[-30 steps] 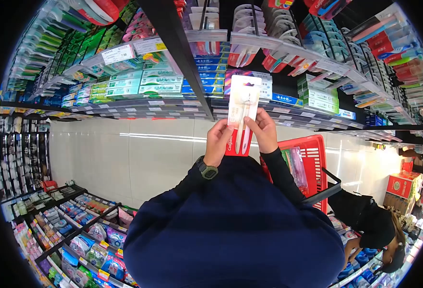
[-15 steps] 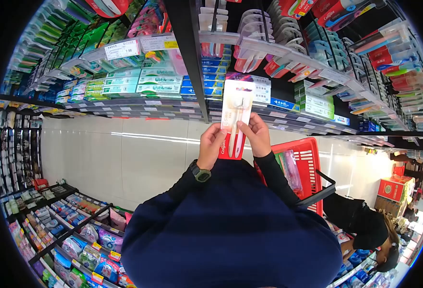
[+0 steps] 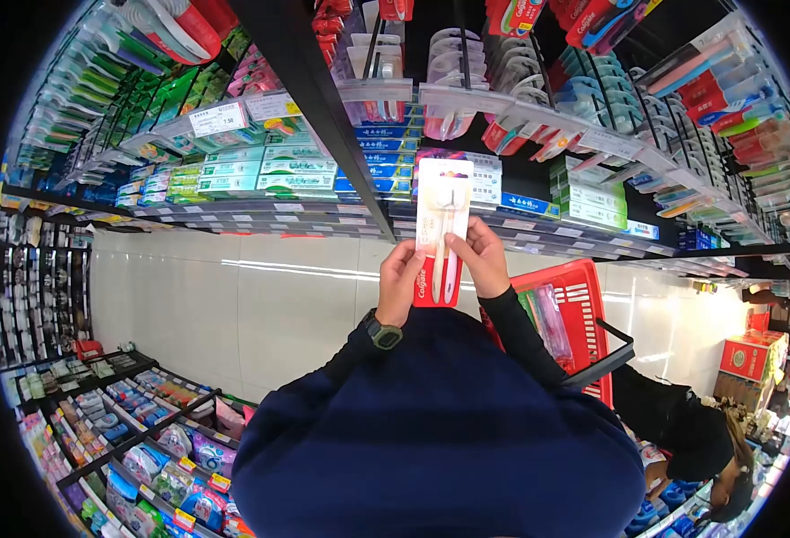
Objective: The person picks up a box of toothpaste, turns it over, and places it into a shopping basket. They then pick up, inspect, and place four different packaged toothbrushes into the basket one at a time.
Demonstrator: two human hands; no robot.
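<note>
I hold a toothbrush pack upright in front of me with both hands. It is a white and red card with two pale brushes under clear plastic. My left hand grips its lower left edge, and a dark watch sits on that wrist. My right hand grips the lower right edge. Both arms wear dark blue sleeves.
A red shopping basket hangs at my right arm with packs inside. Shelves of toothpaste boxes and hanging toothbrushes face me. Lower shelves line the left. Another person in black crouches at the right. White tiled floor runs between.
The pack and both hands have shifted slightly within the view as my head moved. The grip on the pack is the same.
</note>
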